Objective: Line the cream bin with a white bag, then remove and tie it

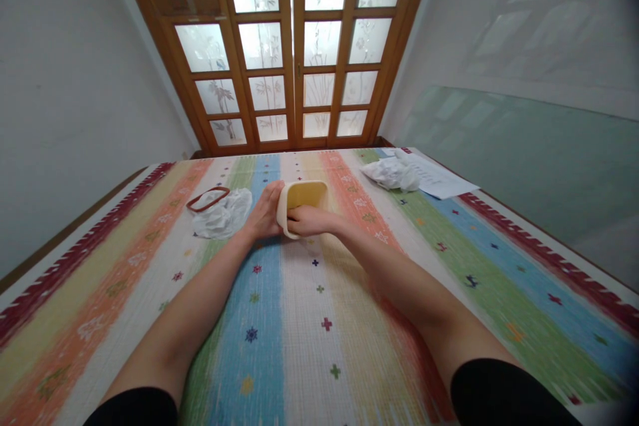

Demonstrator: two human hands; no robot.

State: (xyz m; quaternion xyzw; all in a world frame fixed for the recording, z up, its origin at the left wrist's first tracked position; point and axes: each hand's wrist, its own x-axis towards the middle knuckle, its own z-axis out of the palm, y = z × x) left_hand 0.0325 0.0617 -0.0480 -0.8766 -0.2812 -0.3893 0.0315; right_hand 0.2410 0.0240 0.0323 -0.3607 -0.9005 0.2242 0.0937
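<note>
You are bracing the pale yellow container (313, 192) above the middle of the worktop (319, 319), its mouth tilting toward you. Your left hand (266, 211) is gripping the outside of its left wall, the fingers closing against it. Your right hand (310, 220) is sitting in the mouth, its fingers partly curling at the lower left of the interior. The rim and the hand itself are hiding the fingertips; whether they are grasping anything cannot be told.

The step in hand is appearing to be work inside the container, with the left hand steadying and the right hand handling. The next move is likely calling for a firm left grip, so that the wall is not turning while the right fingers are working.

To your left, a white plastic bag (225, 218) is lying crumpled just beside the left hand, with a reddish-brown ring (213, 202) resting on it. To the far right, a second white bag (392, 174) is lying against a paper sheet (442, 178). Neither bag is blocking the mouth; your right hand is obstructing most of the view inside. A striped cloth (254, 373) is covering the worktop.
</note>
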